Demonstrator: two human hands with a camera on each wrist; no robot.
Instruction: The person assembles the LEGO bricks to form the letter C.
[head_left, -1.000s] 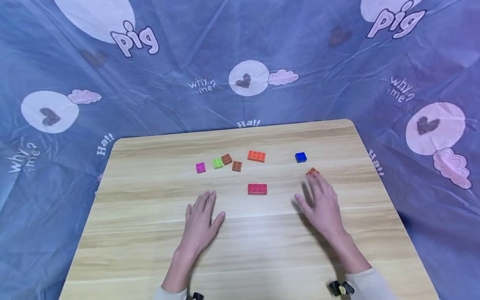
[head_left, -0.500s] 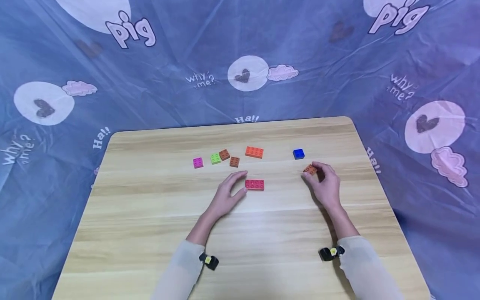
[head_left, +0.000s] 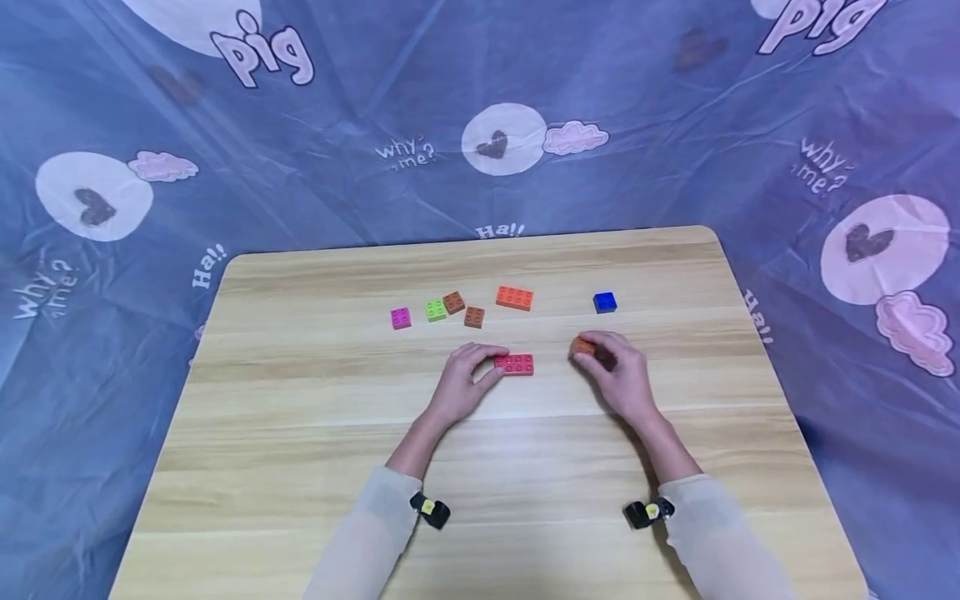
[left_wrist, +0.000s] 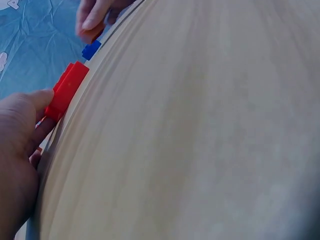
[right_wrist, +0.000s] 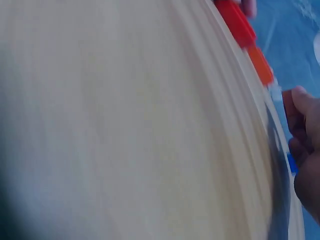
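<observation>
Fingers half-open, the left hand (head_left: pixel 457 387) grips one red oblong plastic brick (head_left: pixel 519 365), the right hand (head_left: pixel 625 382) one square brown plastic brick (head_left: pixel 581 347); beyond them lie six assorted plastic bricks (head_left: pixel 514 298).

blue backdrop (head_left: pixel 337 200) (creased, printed); pale wood-grain table (head_left: pixel 517 467); rounded corners

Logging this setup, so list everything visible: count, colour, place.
pink brick: 1, pink, leftmost
lime brick: 1, green, beside pink brick
loose brown bricks: 2, brown, by lime brick
orange brick: 1, orange, right of those
blue brick: 1, blue, rightmost
red brick: 1, red, centre
held brown brick: 1, brown, right of red brick
table: 1, pale wood, below
cloth: at least 1, blue, behind table
wrist devices: 2, black, wrists
sleeves: 2, pale, bottom
left grip: 1, bare, holding red brick
right grip: 1, bare, on held brown brick
</observation>
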